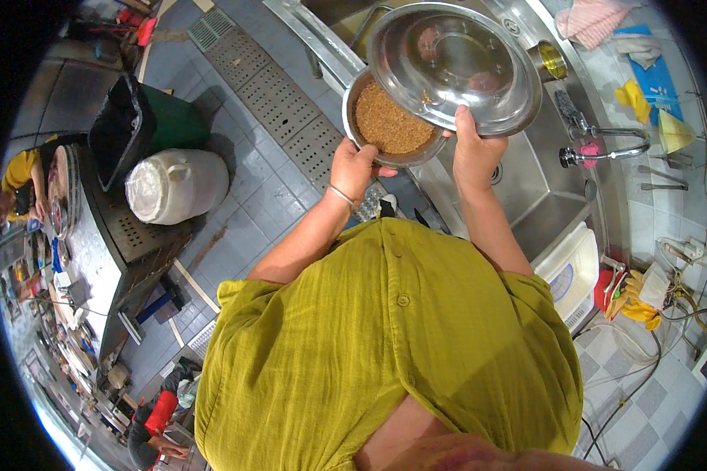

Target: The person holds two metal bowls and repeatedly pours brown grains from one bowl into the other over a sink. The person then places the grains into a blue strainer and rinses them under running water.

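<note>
My left hand [356,168] grips the near rim of a round metal bowl [349,106], thumb on the edge and fingers beneath. Small golden-brown grains [389,123] fill much of this bowl. In my right hand [477,144] is a wider, shiny metal basin [459,65], held by its near rim and tilted over the right part of the bowl. A few grains cling inside the basin. The fingers of my right hand are partly hidden behind the basin.
A steel sink [524,176] with a curved faucet [613,147] lies at right. A metal cup [549,62] stands by the basin. Left are a white plastic drum [177,185], a green bin [177,118] and a metal table [94,259]. Other people are at the far left and lower left.
</note>
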{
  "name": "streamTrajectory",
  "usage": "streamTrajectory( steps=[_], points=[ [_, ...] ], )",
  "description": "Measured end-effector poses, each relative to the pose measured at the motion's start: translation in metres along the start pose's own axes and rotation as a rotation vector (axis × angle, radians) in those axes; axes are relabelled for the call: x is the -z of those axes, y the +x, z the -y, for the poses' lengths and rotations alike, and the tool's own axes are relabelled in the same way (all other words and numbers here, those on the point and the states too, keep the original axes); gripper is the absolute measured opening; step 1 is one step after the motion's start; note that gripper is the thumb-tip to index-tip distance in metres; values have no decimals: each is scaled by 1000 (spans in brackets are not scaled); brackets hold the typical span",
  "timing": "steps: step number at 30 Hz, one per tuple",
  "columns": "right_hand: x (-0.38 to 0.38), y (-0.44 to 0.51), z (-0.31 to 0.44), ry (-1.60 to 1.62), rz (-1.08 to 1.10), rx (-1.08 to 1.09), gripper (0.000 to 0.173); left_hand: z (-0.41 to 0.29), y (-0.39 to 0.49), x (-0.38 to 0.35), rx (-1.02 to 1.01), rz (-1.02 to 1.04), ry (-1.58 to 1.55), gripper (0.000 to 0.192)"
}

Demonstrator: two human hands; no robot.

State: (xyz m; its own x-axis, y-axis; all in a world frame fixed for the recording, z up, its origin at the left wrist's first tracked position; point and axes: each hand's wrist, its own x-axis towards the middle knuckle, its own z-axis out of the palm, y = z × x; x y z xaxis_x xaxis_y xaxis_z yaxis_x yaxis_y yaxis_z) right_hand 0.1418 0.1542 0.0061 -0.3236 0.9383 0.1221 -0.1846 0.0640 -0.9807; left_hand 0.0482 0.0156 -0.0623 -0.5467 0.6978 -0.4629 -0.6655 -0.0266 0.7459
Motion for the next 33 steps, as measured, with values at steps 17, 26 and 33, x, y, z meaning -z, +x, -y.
streamTrajectory(
  steps=[17, 26, 33],
  points=[
    [3, 7, 11, -46, -18, 100, 19, 2, -3, -6, -5, 32, 29, 28],
    [34, 11, -4, -39, -119, -94, 15, 11, 1, -4, 1, -7, -39, 29],
    [49, 16, -16, -166, -66, -110, 15, 4, 2, -10, 32, -9, -12, 33]
  ],
)
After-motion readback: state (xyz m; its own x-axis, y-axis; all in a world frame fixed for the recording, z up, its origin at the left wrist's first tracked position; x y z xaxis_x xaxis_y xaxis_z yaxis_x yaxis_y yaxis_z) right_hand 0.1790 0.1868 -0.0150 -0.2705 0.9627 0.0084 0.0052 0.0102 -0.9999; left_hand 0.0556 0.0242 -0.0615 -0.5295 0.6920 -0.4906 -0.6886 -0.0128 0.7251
